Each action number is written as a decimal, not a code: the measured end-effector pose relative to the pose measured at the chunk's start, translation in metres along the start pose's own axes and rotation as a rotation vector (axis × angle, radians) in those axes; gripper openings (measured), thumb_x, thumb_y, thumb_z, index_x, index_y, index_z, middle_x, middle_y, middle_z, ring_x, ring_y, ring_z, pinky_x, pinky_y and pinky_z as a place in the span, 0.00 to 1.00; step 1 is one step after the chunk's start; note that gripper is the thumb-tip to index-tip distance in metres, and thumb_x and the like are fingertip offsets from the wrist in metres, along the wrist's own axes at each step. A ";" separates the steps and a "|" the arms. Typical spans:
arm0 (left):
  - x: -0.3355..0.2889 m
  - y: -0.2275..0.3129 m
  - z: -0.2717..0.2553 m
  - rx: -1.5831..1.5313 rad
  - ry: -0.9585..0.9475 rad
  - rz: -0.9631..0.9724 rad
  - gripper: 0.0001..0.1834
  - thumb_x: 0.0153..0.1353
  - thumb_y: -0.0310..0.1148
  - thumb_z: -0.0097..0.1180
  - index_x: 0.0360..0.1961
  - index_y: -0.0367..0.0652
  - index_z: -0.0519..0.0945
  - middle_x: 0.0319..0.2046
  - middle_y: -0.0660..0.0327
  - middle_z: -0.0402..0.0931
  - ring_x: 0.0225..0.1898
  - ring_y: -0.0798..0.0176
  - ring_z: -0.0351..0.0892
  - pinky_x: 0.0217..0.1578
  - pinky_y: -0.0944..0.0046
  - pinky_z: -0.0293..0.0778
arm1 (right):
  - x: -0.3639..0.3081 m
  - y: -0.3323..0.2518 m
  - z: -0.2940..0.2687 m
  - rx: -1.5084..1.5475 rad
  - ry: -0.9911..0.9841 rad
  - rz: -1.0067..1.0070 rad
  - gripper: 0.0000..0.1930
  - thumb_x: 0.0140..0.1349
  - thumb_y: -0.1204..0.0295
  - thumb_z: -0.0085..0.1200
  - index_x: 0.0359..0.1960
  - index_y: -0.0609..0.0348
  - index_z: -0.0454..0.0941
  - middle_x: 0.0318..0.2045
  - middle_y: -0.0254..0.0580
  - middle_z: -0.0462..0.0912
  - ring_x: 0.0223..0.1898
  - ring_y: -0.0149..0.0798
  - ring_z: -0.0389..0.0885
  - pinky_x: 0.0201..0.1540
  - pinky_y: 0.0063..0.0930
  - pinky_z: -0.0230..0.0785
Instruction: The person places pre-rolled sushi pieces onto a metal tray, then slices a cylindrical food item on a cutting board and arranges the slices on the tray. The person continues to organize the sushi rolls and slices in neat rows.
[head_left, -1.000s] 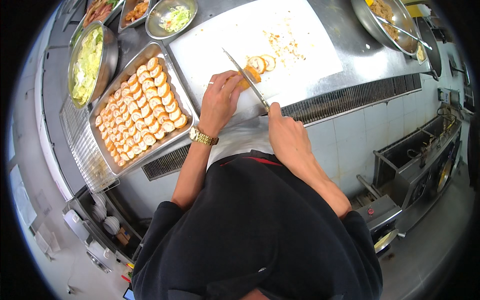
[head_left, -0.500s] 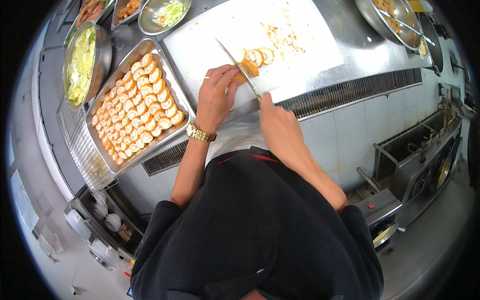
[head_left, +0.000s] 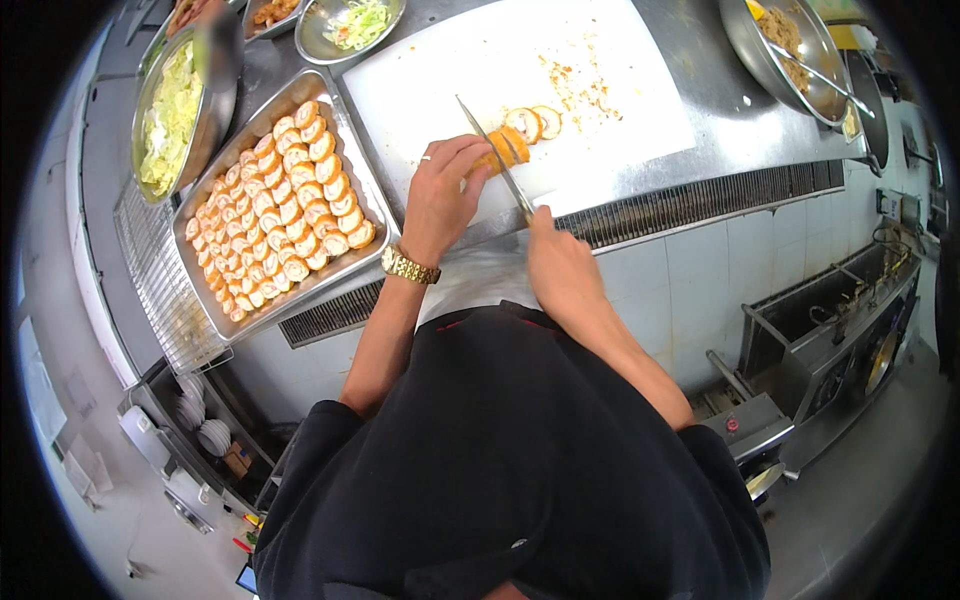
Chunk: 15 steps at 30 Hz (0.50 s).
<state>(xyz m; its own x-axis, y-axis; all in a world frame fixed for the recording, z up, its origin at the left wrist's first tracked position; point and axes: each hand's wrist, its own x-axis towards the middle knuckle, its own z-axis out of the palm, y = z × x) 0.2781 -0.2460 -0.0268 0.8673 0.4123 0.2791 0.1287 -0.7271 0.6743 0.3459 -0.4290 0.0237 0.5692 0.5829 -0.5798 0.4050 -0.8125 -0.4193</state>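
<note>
My left hand (head_left: 447, 190), with a gold watch at the wrist, is closed on the uncut end of a golden breaded roll, its fingertips close to the blade. In my right hand (head_left: 566, 265) is the handle of a long kitchen knife (head_left: 515, 188), whose blade slants across the roll. Right of the blade, cut pieces of the roll (head_left: 515, 147) stand close together. Two round slices (head_left: 524, 124) with pale filling lie flat beyond them. All of this rests on a white cutting board (head_left: 610, 55) strewn with orange crumbs.
Left of the board is a metal tray (head_left: 357, 120) with rows of roll slices. Behind it stand a bowl of chopped cabbage (head_left: 168, 120) and a bowl of shredded vegetables (head_left: 360, 25). At the far right, a metal bowl (head_left: 735, 45) holds brown crumbs and a utensil.
The whole view has shifted slightly. More cut pieces now show right of the blade, and the knife still lies across the roll. A blurred shape has appeared by the cabbage bowl.
</note>
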 end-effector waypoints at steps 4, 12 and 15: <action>-0.001 -0.002 -0.001 -0.033 0.025 -0.034 0.18 0.62 0.24 0.74 0.54 0.41 0.90 0.54 0.55 0.89 0.55 0.48 0.87 0.56 0.53 0.85 | 0.016 -0.006 -0.002 0.030 0.206 -0.207 0.07 0.75 0.77 0.45 0.49 0.67 0.67 0.29 0.72 0.87 0.35 0.74 0.90 0.38 0.67 0.82; -0.012 -0.003 -0.007 -0.106 0.050 -0.097 0.15 0.64 0.23 0.73 0.52 0.40 0.91 0.53 0.54 0.89 0.54 0.48 0.88 0.56 0.53 0.84 | -0.017 -0.009 -0.021 0.028 0.072 -0.110 0.08 0.80 0.74 0.44 0.51 0.68 0.67 0.31 0.74 0.87 0.37 0.77 0.89 0.42 0.70 0.79; -0.012 -0.004 -0.005 -0.085 0.048 -0.103 0.15 0.64 0.23 0.73 0.52 0.40 0.91 0.53 0.54 0.89 0.54 0.48 0.88 0.55 0.53 0.85 | -0.025 -0.015 -0.025 0.022 0.054 -0.084 0.07 0.76 0.77 0.45 0.50 0.67 0.67 0.31 0.74 0.87 0.38 0.78 0.89 0.42 0.69 0.80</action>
<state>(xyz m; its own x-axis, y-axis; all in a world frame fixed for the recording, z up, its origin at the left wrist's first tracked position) 0.2649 -0.2448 -0.0295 0.8272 0.5095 0.2368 0.1726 -0.6316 0.7558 0.3434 -0.4312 0.0616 0.5722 0.6474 -0.5035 0.4373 -0.7602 -0.4805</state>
